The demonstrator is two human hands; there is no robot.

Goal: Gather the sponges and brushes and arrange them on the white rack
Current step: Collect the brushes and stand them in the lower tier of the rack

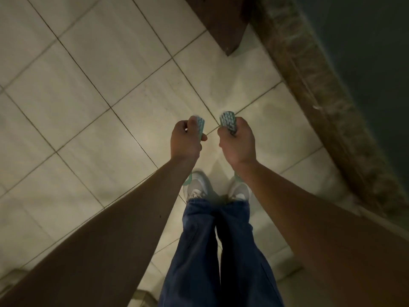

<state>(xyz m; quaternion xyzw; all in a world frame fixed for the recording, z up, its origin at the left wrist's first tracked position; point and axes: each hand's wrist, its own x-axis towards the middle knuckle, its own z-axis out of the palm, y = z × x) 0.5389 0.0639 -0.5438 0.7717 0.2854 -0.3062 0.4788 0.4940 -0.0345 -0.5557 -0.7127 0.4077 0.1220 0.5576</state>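
Note:
I look straight down at both arms stretched out over a tiled floor. My left hand [186,140] is closed around a teal brush [198,127]; its bristled head sticks up past the fingers, and a green handle end [188,179] shows below the wrist. My right hand [236,142] grips a second teal brush [228,122] the same way, bristle head up, with a bit of green handle [238,176] under the forearm. The two brush heads are close together but apart. No white rack or sponge is in view.
Pale floor tiles [99,85] fill the left and centre. A stone counter edge [321,85] runs diagonally down the right side, with a dark surface [376,41] beyond it. A dark brown corner [221,25] juts in at the top. My legs and white shoes [197,187] are below.

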